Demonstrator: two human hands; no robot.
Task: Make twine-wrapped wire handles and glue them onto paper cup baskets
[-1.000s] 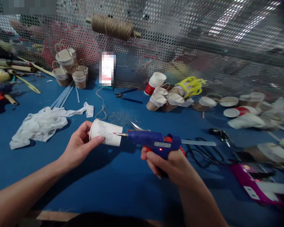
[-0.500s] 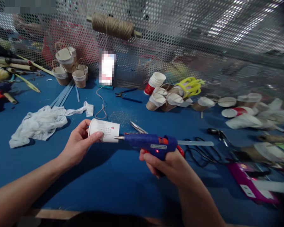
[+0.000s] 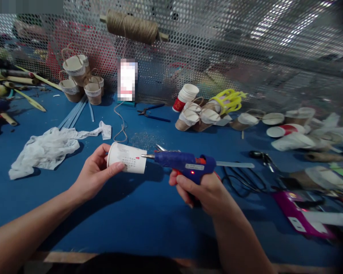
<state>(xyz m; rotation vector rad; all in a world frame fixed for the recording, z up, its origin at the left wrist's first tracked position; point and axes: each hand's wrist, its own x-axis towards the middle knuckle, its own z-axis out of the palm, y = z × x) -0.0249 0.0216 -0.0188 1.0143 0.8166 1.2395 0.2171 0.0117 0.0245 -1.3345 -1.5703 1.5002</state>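
My left hand point(image 3: 98, 169) is closed round the rim end of a white paper cup point(image 3: 131, 159) with small print and a red mark, lying sideways in the air. In my right hand point(image 3: 194, 186) is a blue hot glue gun point(image 3: 185, 163) with a lit red light, a finger at its red trigger. Its metal nozzle points left and overlaps the cup's wall near the base; whether they touch I cannot tell. A clear glue stick point(image 3: 236, 164) sticks out of the gun's rear. Behind the nozzle lie metal scissors point(image 3: 161, 148), partly hidden.
White lace point(image 3: 50, 150) is heaped at left, near glue sticks point(image 3: 76, 114) and twine-handled cups point(image 3: 93, 93). Pliers point(image 3: 154, 115), a phone point(image 3: 127, 80) and stacked cups point(image 3: 188, 95) stand or lie behind. Right: black cable point(image 3: 242, 180), purple box point(image 3: 298, 217). Twine roll point(image 3: 131, 26) above.
The glue gun has moved slightly up and its nozzle now lies higher on the cup, by the red mark. The cup has tilted a little, its base end lower. The view has shifted slightly.
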